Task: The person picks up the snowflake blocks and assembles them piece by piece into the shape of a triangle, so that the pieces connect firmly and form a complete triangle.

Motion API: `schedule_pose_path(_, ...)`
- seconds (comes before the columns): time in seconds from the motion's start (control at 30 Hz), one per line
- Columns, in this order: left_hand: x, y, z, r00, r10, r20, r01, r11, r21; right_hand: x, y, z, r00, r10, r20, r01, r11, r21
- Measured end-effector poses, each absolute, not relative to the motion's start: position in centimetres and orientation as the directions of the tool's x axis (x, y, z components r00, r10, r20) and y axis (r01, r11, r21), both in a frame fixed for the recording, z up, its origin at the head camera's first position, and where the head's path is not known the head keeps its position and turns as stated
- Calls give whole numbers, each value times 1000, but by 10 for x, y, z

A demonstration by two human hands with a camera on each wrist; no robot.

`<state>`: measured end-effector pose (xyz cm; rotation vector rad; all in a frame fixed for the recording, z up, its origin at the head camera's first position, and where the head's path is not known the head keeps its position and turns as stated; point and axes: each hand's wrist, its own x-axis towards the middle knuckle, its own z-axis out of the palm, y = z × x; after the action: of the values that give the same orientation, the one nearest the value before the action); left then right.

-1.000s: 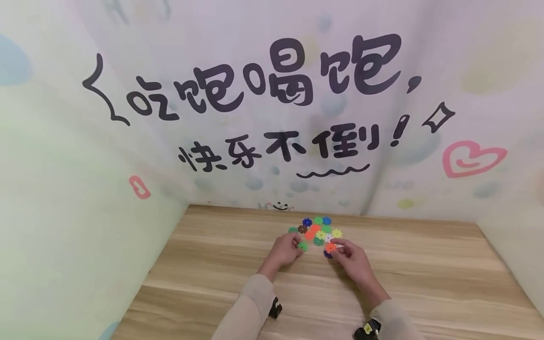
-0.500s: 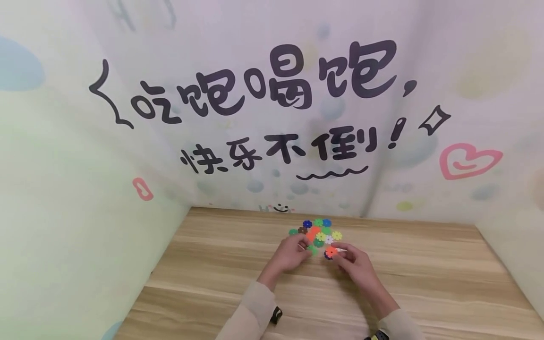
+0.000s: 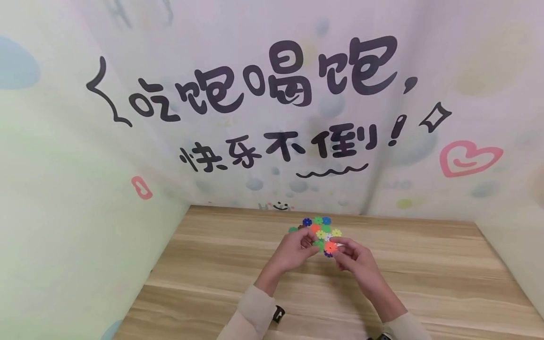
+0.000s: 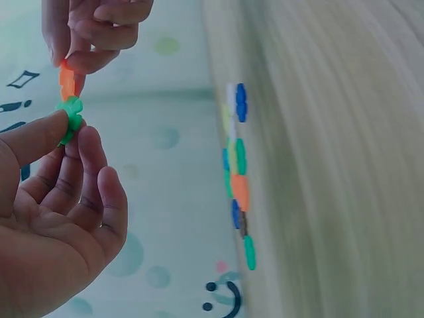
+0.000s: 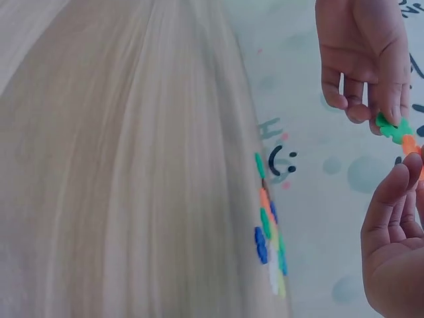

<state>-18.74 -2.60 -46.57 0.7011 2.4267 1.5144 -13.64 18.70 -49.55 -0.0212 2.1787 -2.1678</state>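
My left hand (image 3: 295,250) pinches a green flower-shaped plastic disc (image 4: 71,116) between thumb and forefinger, its other fingers loosely curled. An orange disc (image 3: 330,247) of the same kind is pinched by my right hand (image 3: 361,264). Both discs are held up off the tabletop, and their notched edges meet in the left wrist view. Seen from the right wrist, the green disc (image 5: 395,127) overlaps the orange one (image 5: 409,144), which fingertips partly cover.
Behind the hands, several loose discs lie on the wood-grain table (image 3: 221,255), among them a dark blue one (image 3: 307,222) and a yellow one (image 3: 336,233). A printed fabric wall (image 3: 238,189) rises at the table's back edge.
My left hand has moved right, bringing the green disc from apart up against the orange disc. The right hand has stayed nearly in place with the orange disc.
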Motion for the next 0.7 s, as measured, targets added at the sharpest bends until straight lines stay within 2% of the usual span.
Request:
schedule_pose_path(0.33, -178, -30, -453, -859, 495, 133, 340, 356, 871, -130, 186, -486, -994, -101, 27, -26, -14, -1000)
schedule_pose_path(0.7, -168, -30, -442, -853, 478, 210, 406, 353, 843, -122, 186, -476, -989, -125, 81, -87, 41, -995)
